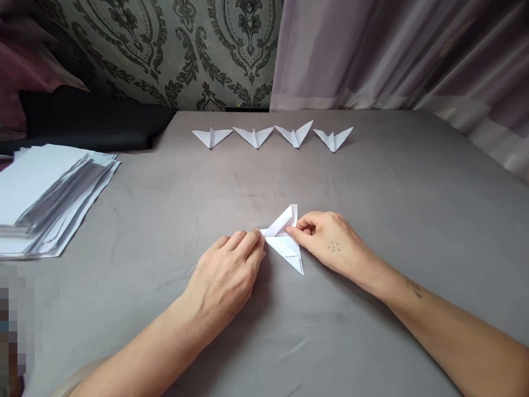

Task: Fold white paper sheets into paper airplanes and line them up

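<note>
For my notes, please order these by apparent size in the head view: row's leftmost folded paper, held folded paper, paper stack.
1. Paper stack
2. Held folded paper
3. Row's leftmost folded paper

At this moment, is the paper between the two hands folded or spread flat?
Folded: the white paper shows creases, overlapping layers and pointed wing tips.

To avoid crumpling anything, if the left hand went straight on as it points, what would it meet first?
The left hand would likely meet the folded paper, whose tip it seems to touch.
</note>
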Available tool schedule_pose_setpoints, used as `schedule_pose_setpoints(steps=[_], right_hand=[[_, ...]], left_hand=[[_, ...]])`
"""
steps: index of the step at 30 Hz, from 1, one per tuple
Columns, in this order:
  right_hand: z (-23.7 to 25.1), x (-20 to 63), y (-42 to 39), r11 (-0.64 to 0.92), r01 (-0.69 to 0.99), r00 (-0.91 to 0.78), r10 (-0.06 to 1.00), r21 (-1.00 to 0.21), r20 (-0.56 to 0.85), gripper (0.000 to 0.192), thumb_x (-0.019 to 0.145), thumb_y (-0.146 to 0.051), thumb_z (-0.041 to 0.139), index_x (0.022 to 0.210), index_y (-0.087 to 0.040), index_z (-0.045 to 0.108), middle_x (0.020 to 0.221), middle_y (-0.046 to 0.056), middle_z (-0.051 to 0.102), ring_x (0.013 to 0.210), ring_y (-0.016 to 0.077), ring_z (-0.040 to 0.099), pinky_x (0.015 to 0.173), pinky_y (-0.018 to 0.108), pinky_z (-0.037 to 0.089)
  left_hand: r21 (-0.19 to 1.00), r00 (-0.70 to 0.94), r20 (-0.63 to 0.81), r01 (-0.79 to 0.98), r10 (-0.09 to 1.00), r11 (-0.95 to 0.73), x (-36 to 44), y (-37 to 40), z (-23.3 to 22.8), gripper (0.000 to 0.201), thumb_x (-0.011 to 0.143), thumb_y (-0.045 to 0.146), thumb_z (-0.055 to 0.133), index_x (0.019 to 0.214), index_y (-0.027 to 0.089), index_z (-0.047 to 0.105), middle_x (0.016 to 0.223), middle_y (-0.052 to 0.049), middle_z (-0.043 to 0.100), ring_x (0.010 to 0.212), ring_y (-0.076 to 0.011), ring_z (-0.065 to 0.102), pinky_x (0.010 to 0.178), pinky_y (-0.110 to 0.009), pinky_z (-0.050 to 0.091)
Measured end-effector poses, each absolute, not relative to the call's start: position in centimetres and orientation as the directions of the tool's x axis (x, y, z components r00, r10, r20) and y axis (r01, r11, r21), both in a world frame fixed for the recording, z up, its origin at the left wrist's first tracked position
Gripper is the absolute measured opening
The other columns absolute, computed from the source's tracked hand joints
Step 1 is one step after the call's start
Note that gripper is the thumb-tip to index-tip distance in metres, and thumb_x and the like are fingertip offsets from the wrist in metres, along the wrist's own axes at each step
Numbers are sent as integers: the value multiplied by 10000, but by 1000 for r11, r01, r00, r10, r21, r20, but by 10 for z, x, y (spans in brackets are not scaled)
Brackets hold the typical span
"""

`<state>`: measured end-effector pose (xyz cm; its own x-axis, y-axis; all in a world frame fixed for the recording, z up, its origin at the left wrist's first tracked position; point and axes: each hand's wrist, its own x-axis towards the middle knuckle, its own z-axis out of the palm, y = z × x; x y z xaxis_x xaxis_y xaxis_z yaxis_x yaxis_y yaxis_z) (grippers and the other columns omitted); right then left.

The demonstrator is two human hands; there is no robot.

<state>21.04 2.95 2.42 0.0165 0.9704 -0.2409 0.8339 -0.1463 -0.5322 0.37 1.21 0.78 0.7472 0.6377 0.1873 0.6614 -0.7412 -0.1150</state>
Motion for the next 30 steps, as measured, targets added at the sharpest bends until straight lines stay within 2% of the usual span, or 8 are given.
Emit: schedule_pose_setpoints(steps=[4,9,12,15,19,24,30], right_hand=[[20,214,26,-78,866,-13,984,-493,-178,266,835,-403,584,654,-207,580,638,-27,579,563,115,476,529,250,309],[9,216,18,141,901,-113,989,-411,94,158,852,-332,625,822,-200,544,866,7,596,690,140,529,605,266,379],[6,213,15,359,871,-287,926,-334,247,54,903,-181,537,850,-182,551,912,44,592,818,173,535,716,288,414],[3,210,12,506,824,-422,848,-255,320,175,939,-117,432,921,-174,596,948,62,616,859,183,525,770,303,415],[1,209,9,543,819,-489,830,-186,269,255,932,-76,431,1061,-186,622,1009,60,634,911,186,528,782,300,409],[6,208,6,533,842,-516,841,-83,164,315,919,-89,473,1176,-214,604,991,54,612,857,182,507,731,300,407],[8,212,4,577,817,-568,809,-17,152,423,908,-99,474,1305,-236,528,999,76,565,848,192,474,709,307,403]], left_hand=[[-67,739,197,666,644,-743,4,14,9,236,932,132,414,1022,105,630,986,-97,658,793,-206,608,641,-340,495],[65,673,256,704,694,-707,5,20,8,287,971,196,383,882,148,652,877,-52,662,759,-171,596,605,-297,458],[162,611,255,737,749,-656,9,25,6,304,966,230,402,787,166,640,822,-26,646,743,-152,580,536,-265,395],[257,511,213,793,833,-552,15,29,5,276,927,231,462,695,174,601,780,-15,616,750,-144,565,477,-242,313],[381,423,160,807,892,-452,21,32,3,260,881,235,514,629,173,532,772,-12,565,723,-135,528,503,-226,306],[560,394,151,722,906,-407,18,35,0,251,854,273,539,627,179,490,759,9,509,631,-106,458,544,-228,333],[703,360,96,636,928,-319,20,38,3,301,836,295,567,601,176,422,749,15,487,588,-91,404,552,-234,342]])
